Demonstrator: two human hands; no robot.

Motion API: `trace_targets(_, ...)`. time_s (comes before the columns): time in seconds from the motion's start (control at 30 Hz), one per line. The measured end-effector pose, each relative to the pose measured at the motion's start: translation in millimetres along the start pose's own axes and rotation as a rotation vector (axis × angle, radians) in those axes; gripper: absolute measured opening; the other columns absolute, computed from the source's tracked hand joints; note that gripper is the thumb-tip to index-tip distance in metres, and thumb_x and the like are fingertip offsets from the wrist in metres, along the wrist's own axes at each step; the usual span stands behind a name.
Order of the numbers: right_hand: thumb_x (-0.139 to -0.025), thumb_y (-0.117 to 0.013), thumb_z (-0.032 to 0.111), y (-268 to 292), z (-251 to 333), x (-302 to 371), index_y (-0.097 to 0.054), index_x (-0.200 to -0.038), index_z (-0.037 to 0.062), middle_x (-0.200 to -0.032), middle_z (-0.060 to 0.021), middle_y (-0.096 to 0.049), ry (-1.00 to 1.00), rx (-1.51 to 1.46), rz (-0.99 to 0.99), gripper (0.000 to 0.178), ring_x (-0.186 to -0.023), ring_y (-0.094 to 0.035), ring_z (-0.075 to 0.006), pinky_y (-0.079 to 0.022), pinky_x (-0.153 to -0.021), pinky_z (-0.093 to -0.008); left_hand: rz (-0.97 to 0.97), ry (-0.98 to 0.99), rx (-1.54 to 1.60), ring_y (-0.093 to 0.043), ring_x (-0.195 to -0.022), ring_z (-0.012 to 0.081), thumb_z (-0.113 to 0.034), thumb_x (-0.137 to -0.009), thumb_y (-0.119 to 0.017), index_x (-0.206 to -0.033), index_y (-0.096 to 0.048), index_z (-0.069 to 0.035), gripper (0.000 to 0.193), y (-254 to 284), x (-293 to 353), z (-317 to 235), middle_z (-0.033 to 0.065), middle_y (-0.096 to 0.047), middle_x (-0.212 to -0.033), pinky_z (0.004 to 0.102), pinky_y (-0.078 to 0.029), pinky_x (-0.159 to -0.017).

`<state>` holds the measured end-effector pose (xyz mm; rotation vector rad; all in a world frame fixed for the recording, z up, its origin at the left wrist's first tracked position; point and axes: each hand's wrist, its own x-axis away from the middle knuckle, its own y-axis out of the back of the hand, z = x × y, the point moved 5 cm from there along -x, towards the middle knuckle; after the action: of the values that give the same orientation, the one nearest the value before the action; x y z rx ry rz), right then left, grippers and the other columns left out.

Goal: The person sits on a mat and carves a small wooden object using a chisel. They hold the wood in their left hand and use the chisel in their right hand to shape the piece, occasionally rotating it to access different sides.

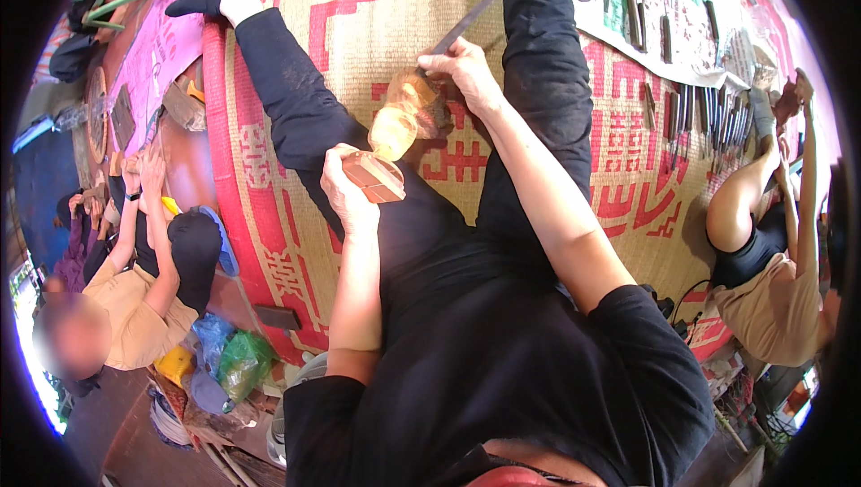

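Note:
My left hand (348, 189) is closed around a reddish-brown wooden block (375, 178) above my lap. Against the block's far side rests a pale yellow, rounded carved piece (393, 128), shaped like a gourd; whether the two are joined I cannot tell. A long, dark, flat metal tool (468, 19) is gripped in my right hand (462, 73), its free end pointing away to the upper right. Its other end comes down by the top of the yellow piece, where my fingers partly hide it. Something brownish (436, 117) shows under my right hand, too unclear to name.
My legs stretch over a red and straw-coloured woven mat (619, 160). Several dark-handled tools (635, 3) lie on a white sheet at the far right, with a row of slim tools (713, 119) nearer. People sit at both sides. Plastic bags (242, 366) lie at left, near a dark block (278, 317).

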<state>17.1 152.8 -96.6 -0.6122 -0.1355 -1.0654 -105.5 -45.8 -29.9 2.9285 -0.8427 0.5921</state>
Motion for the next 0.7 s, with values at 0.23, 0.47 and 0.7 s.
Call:
trace_targets(0.23, -0.078, -0.067, 0.003, -1, -1, -3, -0.060, -0.089, 0.0006, -0.078, -0.0059, -0.064, -0.036, 0.029, -0.048, 0.013, -0.065, -0.059, -0.0112, -0.049, -0.061, -0.0240, 0.060, -0.042, -0.077, -0.054, -0.077, 0.0137, -0.034, -0.094, -0.037, -0.082, -0.050, -0.008, 0.031, 1, -1, 0, 0.0019, -0.052, -0.081, 0.0291, -0.045, -0.072)
trace_targets(0.47, -0.078, -0.068, 0.006, -2, 3, -1, -0.062, -0.093, 0.0003, -0.082, -0.0042, -0.065, 0.022, 0.094, 0.091, 0.017, -0.076, -0.059, -0.0125, -0.046, -0.075, -0.0270, 0.018, 0.017, 0.020, -0.052, -0.071, 0.0123, -0.027, -0.092, -0.038, -0.075, -0.049, -0.007, 0.029, -1, 1, 0, 0.0019, -0.052, -0.077, 0.0269, -0.044, -0.068)
trace_targets(0.7, -0.076, -0.067, 0.000, -7, -4, 0, -0.063, -0.096, -0.0013, -0.087, -0.0055, -0.065, -0.045, -0.006, 0.048, 0.020, -0.078, -0.058, -0.0134, -0.046, -0.076, -0.0265, -0.050, 0.029, 0.018, -0.053, -0.072, 0.0125, -0.029, -0.092, -0.039, -0.077, -0.050, -0.007, 0.029, -8, 3, -6, 0.0019, -0.052, -0.078, 0.0264, -0.044, -0.069)
